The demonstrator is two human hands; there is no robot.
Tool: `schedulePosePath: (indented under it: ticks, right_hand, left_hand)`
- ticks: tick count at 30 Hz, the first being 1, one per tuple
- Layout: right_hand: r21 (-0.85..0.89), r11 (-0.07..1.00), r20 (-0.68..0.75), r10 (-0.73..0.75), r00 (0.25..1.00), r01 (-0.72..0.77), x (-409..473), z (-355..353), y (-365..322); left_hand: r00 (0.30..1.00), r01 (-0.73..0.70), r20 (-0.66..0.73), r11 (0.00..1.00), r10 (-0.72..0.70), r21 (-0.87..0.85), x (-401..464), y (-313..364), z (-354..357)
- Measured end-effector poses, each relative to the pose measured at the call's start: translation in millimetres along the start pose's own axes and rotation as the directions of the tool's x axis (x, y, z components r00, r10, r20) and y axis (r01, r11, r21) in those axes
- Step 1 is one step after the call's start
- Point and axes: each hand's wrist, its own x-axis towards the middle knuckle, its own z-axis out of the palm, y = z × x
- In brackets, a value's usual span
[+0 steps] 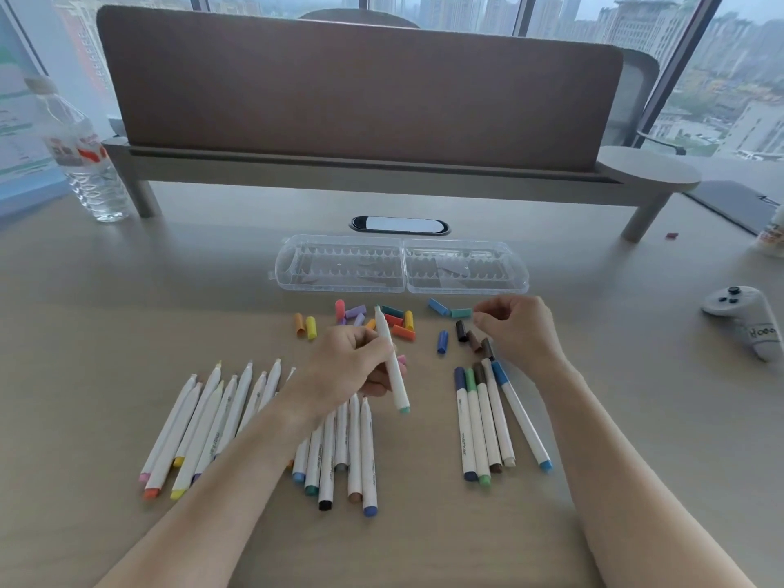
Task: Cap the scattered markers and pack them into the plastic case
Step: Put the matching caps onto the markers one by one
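Two bare forearms are seen nearest, reaching over the desk (106, 333). A white marker (392, 367) is gripped by the left hand (352, 367), fingers closed round its barrel, uncapped tip pointing away and teal end toward the body. Below and left of that grip, the uncapped markers (212, 422) are spread in a loose fan. Just beyond the grip, a cluster of loose caps (392, 320) is scattered. The right hand (515, 328) is curled, fingertips pinched at or just beside a teal cap (461, 313); whether the cap is actually held cannot be told. Beneath that hand, five capped markers (488, 418) are laid side by side. Farther out, the case (401, 265) lies open with no markers in it.

The capping step appears to be in hand, with most markers not yet done. Next, the teal cap would likely be lifted, aligned with the tip and pressed home; matching colour and straight alignment are called for.
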Motion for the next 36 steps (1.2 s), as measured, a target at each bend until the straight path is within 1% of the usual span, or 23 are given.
schedulePosePath:
  ticks: [2,5,7,9,11,12,14,16,18,20,24,30,36]
  right_hand:
    - [-0.124,0.991,0.034,-0.055,0.998,0.059,15,6,1]
    - [-0.269,0.960,0.155,-0.040,0.987,0.082,32,15,2]
    - [-0.314,0.945,0.195,-0.027,0.980,0.089,39,18,3]
    - [-0.314,0.945,0.187,-0.036,0.982,0.095,39,15,2]
    - [-0.269,0.954,0.160,-0.087,0.983,0.129,30,10,-1]
    - [-0.207,0.968,0.151,-0.114,0.982,0.144,24,7,-3]
    - [0.017,0.992,0.178,-0.130,0.976,0.129,4,1,-6]
    - [0.208,0.973,0.229,-0.149,0.962,0.101,-15,-3,-9]
    - [0.298,0.947,0.239,-0.195,0.951,0.119,-27,-6,-9]
    - [0.360,0.926,0.228,-0.207,0.951,0.115,-32,-9,-9]
    - [0.390,0.913,0.210,-0.213,0.954,0.118,-34,-13,-9]
    - [0.351,0.921,0.229,-0.259,0.938,0.168,-37,-10,-12]
    - [0.338,0.920,0.147,-0.262,0.954,0.200,-34,-12,-9]
  left_hand:
    - [1.000,0.017,0.025,0.999,-0.016,-0.036,1,-1,-1]
    - [0.998,0.043,0.039,0.994,-0.039,-0.103,3,-2,-3]
    - [0.998,0.058,0.042,0.987,-0.052,-0.152,4,-2,-6]
    - [0.998,0.057,0.041,0.985,-0.051,-0.164,4,-2,-6]
    - [0.999,0.041,0.040,0.986,-0.035,-0.163,4,-4,-7]
    - [0.999,0.035,0.043,0.985,-0.028,-0.171,4,-4,-7]
    - [0.999,0.022,0.044,0.983,-0.014,-0.185,5,-5,-6]
    - [1.000,0.002,0.026,0.985,0.002,-0.170,4,-4,-5]
    - [1.000,-0.006,0.008,0.990,0.008,-0.144,4,-5,-4]
    - [1.000,-0.015,0.008,0.994,0.016,-0.110,5,-7,-4]
    - [0.998,-0.030,0.052,0.994,0.035,-0.101,7,-10,0]
    - [0.997,-0.044,0.066,0.995,0.050,-0.084,8,-13,0]
    - [0.997,-0.054,0.052,0.992,0.060,-0.117,8,-12,-1]
